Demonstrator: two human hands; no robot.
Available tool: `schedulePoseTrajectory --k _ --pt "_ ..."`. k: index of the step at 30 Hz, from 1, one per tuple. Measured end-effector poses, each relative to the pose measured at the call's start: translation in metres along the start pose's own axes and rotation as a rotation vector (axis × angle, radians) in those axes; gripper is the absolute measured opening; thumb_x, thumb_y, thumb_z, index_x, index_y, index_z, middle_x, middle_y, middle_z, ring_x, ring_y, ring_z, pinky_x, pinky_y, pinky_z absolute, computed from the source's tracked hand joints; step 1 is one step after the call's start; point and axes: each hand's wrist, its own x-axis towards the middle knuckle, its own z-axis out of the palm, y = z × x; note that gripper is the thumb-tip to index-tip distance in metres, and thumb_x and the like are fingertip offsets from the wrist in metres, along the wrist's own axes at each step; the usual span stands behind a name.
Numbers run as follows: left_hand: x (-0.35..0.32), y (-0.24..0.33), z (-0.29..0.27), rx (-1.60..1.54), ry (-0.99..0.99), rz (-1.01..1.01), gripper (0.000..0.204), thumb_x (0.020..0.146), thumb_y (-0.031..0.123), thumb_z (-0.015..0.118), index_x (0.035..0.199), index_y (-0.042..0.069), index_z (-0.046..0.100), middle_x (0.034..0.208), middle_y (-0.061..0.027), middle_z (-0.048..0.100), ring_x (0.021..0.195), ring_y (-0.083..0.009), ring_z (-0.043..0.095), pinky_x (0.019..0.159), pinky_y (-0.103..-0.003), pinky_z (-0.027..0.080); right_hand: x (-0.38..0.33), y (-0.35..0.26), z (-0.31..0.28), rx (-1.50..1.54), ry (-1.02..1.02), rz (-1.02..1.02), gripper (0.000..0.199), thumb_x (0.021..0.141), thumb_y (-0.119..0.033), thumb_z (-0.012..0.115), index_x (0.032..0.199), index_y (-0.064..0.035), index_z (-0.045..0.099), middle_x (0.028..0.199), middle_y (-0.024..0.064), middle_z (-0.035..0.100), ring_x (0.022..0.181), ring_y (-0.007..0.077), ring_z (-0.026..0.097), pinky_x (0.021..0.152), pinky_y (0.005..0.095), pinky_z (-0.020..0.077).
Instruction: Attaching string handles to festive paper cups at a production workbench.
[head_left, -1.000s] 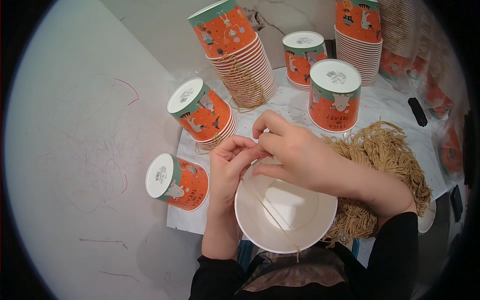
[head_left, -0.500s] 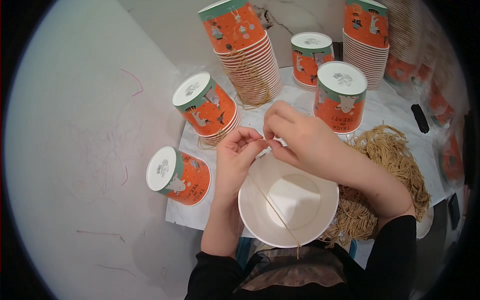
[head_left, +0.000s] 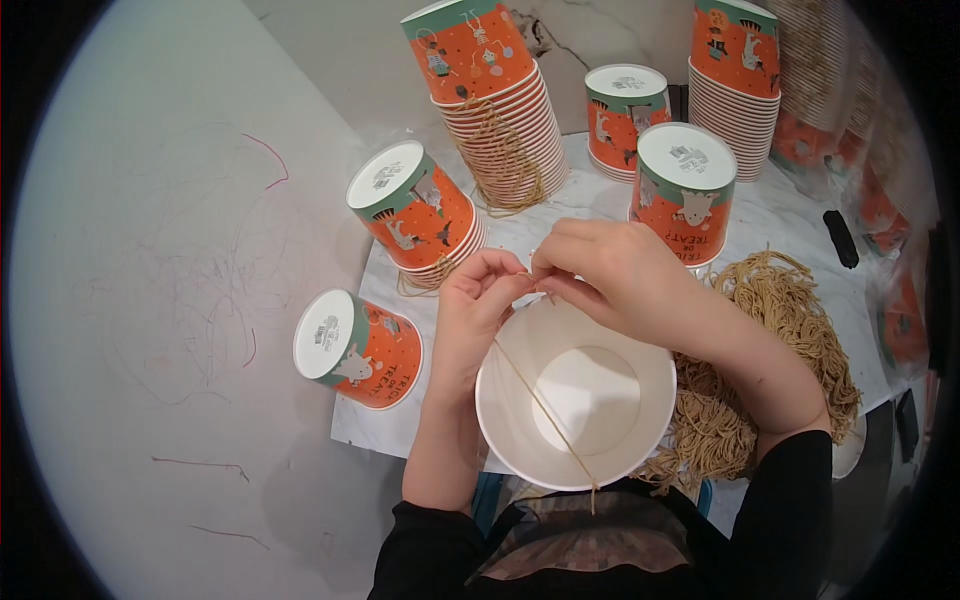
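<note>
A white-lined paper bucket (head_left: 640, 440) stands in front of me with its open mouth up. A thin tan cord (head_left: 540, 405) runs across that mouth, with a knotted end hanging over the near rim. At the far rim my left hand (head_left: 472, 305) pinches the cord between thumb and forefinger. My right hand (head_left: 612, 268) meets it there, fingertips pressed together on the same bit of cord. The fingers cover most of this part of the cord, so its exact shape there is hidden.
To the right lies a heap of tan cords (head_left: 790, 310). Upside-down orange and green buckets (head_left: 390, 350) stand left, with a tall stack (head_left: 505, 130) behind and another stack (head_left: 735, 110) at the back right. A black object (head_left: 840, 238) lies at the right. A white wall (head_left: 190, 300) borders the left.
My right hand has shifted slightly down and right, its fingers curling closer over the cord. The left hand stays at the far rim, still pinching. The bucket is almost unmoved.
</note>
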Motion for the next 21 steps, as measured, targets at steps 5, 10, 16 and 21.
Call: schedulePoseTrajectory --k 5,10,16,21 --pt "0.004 -0.007 0.005 0.135 0.071 0.068 0.015 0.093 0.000 0.064 0.107 -0.003 0.066 0.097 -0.0073 0.071 0.087 -0.0092 0.068 0.077 -0.021 0.053 0.001 0.005 0.007 0.061 -0.008 0.033 0.014 0.089 -0.006 0.066 0.100 -0.0004 0.059 0.091 0.0147 0.062 0.085 0.0345 0.063 0.070 0.0407 0.0495" --pt "0.003 -0.004 0.003 0.209 0.081 0.105 0.014 0.093 0.001 0.067 0.107 -0.004 0.067 0.099 -0.0080 0.072 0.091 -0.0111 0.069 0.081 -0.023 0.054 0.001 0.005 0.010 0.156 0.002 0.094 0.012 0.093 -0.006 0.063 0.102 0.0007 0.057 0.093 0.0158 0.063 0.085 0.0328 0.064 0.073 0.0385 0.0500" --pt "0.005 -0.009 0.001 0.078 0.075 0.140 0.016 0.091 0.002 0.072 0.106 -0.003 0.067 0.099 -0.0095 0.072 0.089 -0.0118 0.069 0.080 -0.023 0.056 0.004 0.008 0.006 0.400 -0.036 0.243 0.006 0.099 -0.005 0.056 0.102 0.0005 0.055 0.088 0.0092 0.063 0.082 0.0172 0.061 0.075 0.0310 0.0491" --pt "0.006 -0.010 -0.003 -0.174 -0.007 0.009 0.017 0.091 0.003 0.073 0.105 0.000 0.063 0.096 -0.0096 0.073 0.082 -0.0126 0.070 0.071 -0.023 0.058 0.005 0.008 0.004 0.495 -0.065 0.251 0.009 0.098 -0.008 0.060 0.101 -0.0004 0.057 0.086 0.0036 0.062 0.080 0.0100 0.058 0.074 0.0266 0.0479"
